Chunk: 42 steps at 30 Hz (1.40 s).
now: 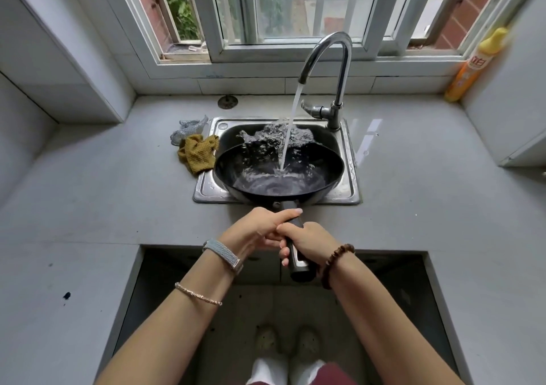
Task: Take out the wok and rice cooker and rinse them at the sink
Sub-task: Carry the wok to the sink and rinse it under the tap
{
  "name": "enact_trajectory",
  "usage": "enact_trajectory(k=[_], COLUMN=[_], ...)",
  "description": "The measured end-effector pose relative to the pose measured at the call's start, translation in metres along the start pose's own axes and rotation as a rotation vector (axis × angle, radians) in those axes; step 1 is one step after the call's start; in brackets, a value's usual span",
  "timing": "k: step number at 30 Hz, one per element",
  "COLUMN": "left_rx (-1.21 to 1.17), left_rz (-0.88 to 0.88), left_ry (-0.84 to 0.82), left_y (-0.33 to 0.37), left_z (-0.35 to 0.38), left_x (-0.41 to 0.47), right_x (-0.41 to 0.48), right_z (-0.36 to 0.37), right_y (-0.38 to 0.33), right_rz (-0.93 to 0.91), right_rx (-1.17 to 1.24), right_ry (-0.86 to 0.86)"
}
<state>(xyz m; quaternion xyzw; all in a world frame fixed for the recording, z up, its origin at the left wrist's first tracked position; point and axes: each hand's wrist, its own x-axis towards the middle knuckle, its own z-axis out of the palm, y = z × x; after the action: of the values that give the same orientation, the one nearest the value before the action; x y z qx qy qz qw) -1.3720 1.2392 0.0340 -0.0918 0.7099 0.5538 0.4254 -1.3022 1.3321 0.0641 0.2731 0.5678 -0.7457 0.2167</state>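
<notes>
A black wok (pixel 313 160) sits over the steel sink (pixel 351 183), filling most of the basin. Water runs from the curved tap (pixel 331 47) into the wok and splashes up over its far rim. The wok's dark handle (pixel 298 262) points toward me across the counter edge. My left hand (pixel 260 228) grips the handle close to the pan. My right hand (pixel 310 241) grips it just behind, the two hands touching. No rice cooker is in view.
A yellow cloth (pixel 198 154) and a steel scourer (pixel 187 130) lie at the sink's left edge. An orange dish-soap bottle (pixel 472 65) stands at the right corner of the window sill. A sink plug (pixel 227 101) lies behind the sink. Grey counter (pixel 103 192) spreads both sides.
</notes>
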Motion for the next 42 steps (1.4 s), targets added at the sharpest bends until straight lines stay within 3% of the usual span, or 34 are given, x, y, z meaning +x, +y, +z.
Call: enact_trajectory(k=[14,21,30,42], left_rx=[0.046,-0.029,-0.016,0.024], left_rz=[-0.097,-0.051,0.001,-0.093], left_ry=[-0.166,-0.118,-0.025,-0.113], left_y=[-0.066,-0.057,-0.014,-0.086], left_z=[0.001,0.003,0.001,0.008], left_x=[0.008,0.000,0.002,0.016], right_x=[-0.002,-0.003,0.001,0.004], right_z=[-0.002,0.002,0.001,-0.009], right_y=[0.084,0.075,0.022,0.101], right_rz=[0.009,-0.043,-0.033,-0.046], right_rx=[-0.181,-0.202,-0.017,-0.249], right_ry=[-0.020,0.013,0.009,-0.016])
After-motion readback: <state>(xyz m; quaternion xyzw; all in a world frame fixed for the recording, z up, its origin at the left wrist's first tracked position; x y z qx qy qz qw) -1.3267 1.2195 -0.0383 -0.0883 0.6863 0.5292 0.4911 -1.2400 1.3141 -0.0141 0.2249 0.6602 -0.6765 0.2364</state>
